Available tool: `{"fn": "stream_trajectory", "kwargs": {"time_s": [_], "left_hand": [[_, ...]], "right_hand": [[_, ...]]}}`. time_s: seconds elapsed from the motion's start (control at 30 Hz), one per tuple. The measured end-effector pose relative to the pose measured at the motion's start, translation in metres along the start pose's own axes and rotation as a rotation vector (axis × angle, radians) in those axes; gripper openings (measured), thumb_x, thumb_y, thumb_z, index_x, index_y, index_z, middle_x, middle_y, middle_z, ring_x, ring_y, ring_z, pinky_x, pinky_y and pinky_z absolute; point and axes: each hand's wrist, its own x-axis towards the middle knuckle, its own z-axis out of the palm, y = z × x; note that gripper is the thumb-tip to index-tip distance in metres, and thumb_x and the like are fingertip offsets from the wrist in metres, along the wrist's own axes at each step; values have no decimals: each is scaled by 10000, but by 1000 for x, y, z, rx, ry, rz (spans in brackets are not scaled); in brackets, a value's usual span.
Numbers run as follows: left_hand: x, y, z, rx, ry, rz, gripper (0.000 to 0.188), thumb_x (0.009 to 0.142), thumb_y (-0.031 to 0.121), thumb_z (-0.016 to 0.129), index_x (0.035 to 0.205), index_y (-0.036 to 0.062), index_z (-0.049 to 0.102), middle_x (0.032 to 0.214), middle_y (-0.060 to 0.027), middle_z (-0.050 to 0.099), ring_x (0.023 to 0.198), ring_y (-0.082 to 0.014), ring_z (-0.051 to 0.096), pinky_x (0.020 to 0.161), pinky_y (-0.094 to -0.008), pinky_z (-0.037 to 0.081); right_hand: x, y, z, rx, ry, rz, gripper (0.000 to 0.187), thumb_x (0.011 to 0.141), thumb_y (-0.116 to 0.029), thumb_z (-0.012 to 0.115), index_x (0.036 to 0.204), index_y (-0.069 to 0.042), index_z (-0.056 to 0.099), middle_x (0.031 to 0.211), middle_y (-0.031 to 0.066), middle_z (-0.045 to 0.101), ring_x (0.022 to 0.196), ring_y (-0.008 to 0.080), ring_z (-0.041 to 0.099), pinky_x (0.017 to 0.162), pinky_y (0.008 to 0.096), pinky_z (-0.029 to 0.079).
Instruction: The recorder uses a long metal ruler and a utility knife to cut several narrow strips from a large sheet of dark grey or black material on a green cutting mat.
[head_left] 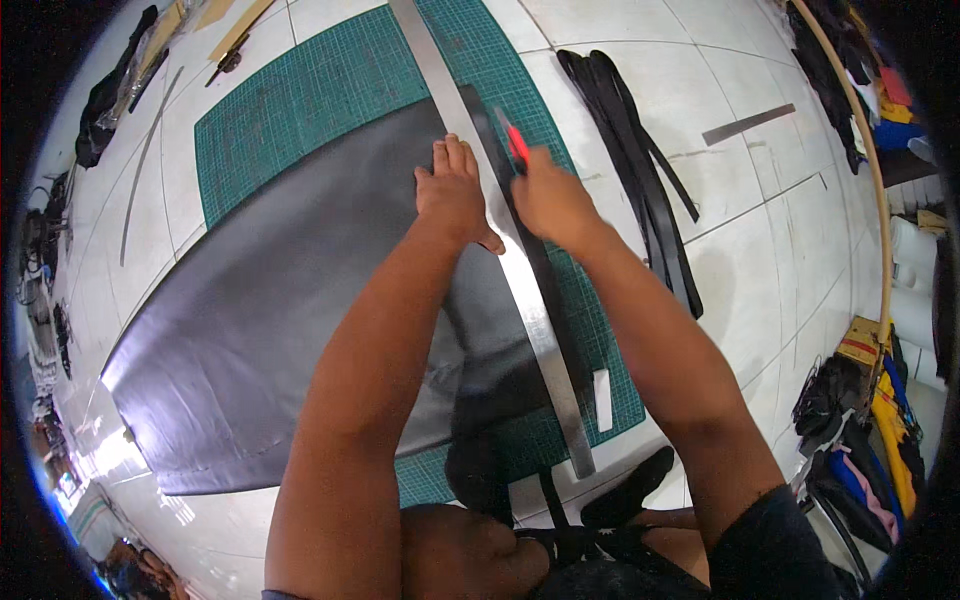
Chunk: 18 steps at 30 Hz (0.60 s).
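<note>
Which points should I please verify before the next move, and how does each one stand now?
1. Metal straightedge lying across the black sheet: ok.
2. Left hand on the straightedge: ok.
3. Red tool gripped in the right hand: ok.
4. Red tool's tip touching the sheet: cannot tell.
5. Whole sheet over the green mat: not ok, its left part extends past it.
6. Black strips apart from the sheet: ok.

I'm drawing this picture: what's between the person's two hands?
In the head view, part of the metal ruler and a narrow black strip lie between the left hand and right hand.
</note>
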Motion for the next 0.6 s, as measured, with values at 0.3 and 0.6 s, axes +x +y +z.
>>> {"fn": "stream_trajectory", "kwargs": {"time_s": [0.3, 0.6], "left_hand": [[2, -6, 4, -17, 16, 45, 1505, 442, 657, 886, 1538, -16, 103, 1602, -270, 65, 1490, -409, 107, 1117, -576, 316], [2, -3, 3, 53, -25, 7, 1493, 473, 699, 851, 1550, -1, 89, 1615, -219, 74, 1501, -379, 86, 1119, -542, 297]], "right_hand": [[79, -54, 11, -22, 5, 44, 477, 903, -218, 493, 1284, 66, 446, 1103, 308, 651, 1096, 445, 621, 978, 509, 462], [87, -72, -16, -155, -347, -57, 441, 878, -153, 547, 1256, 64, 479, 1019, 263, 690, 965, 415, 678, 768, 472, 550]]}}
